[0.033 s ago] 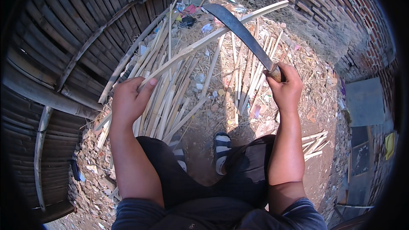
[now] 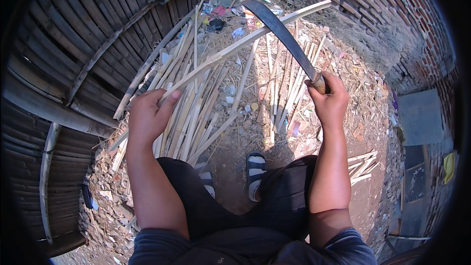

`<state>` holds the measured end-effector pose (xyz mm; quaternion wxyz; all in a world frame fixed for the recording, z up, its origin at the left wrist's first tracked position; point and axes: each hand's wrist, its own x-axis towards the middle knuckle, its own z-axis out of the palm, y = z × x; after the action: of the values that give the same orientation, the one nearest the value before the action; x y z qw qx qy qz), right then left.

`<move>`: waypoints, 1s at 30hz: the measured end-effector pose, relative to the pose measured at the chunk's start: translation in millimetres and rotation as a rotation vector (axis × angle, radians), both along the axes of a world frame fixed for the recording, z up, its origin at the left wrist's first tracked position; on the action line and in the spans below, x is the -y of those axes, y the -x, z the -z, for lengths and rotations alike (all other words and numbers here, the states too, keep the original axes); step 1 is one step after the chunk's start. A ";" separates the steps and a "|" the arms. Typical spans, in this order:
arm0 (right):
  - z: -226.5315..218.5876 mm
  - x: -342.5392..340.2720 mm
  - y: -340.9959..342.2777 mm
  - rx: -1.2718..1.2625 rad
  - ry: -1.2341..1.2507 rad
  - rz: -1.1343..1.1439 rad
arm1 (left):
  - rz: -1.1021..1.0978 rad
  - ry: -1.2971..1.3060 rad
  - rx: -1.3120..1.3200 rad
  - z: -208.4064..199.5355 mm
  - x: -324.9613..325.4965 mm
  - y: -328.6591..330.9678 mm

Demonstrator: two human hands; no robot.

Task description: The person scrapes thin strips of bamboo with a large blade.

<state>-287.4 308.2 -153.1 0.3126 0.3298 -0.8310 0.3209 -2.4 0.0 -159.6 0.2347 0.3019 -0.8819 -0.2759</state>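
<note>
Two hands work over bare, littered ground: the left hand (image 2: 147, 115) grips the near end of a long pale bamboo strip (image 2: 245, 41), which slants up and away to the right toward the brick wall (image 2: 373, 5), and the right hand (image 2: 329, 100) is clenched on the wooden handle of a curved machete (image 2: 279, 32), whose dark blade reaches up and left and crosses the strip near its far end. Between and beyond the hands lies a loose heap of split bamboo slats (image 2: 196, 113) on dry dirt (image 2: 240, 176) strewn with chips, straw and bits of coloured litter. A few cut slats (image 2: 362, 164) lie just right of the right forearm. Left of the left hand runs a curved wall of dark bamboo poles (image 2: 73, 44). Below the hands, dark trousers and a striped sandal (image 2: 255, 172) show on the dirt. Far right of the right hand lies a grey slab (image 2: 419, 118).
</note>
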 end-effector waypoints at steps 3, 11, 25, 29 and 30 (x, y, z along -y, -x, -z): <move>2.7 -2.4 3.3 0.031 0.037 0.010 | 0.005 0.019 -0.035 4.0 2.6 0.3; -3.2 6.2 -14.6 0.103 -0.082 -0.149 | 0.009 -0.034 0.023 2.5 0.8 1.1; -2.2 6.5 -15.5 0.252 -0.046 -0.163 | 0.012 -0.019 -0.016 4.2 -0.4 3.0; 5.5 -1.7 4.7 0.361 0.150 0.010 | -0.002 0.014 -0.045 4.4 0.4 0.8; 7.5 -3.6 7.1 0.341 0.171 0.012 | 0.007 0.001 -0.045 4.9 0.6 1.6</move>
<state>-294.5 311.7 -160.6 0.1958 0.2381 -0.8436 0.4397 -4.0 -0.6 -164.5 0.2537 0.2925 -0.8775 -0.2830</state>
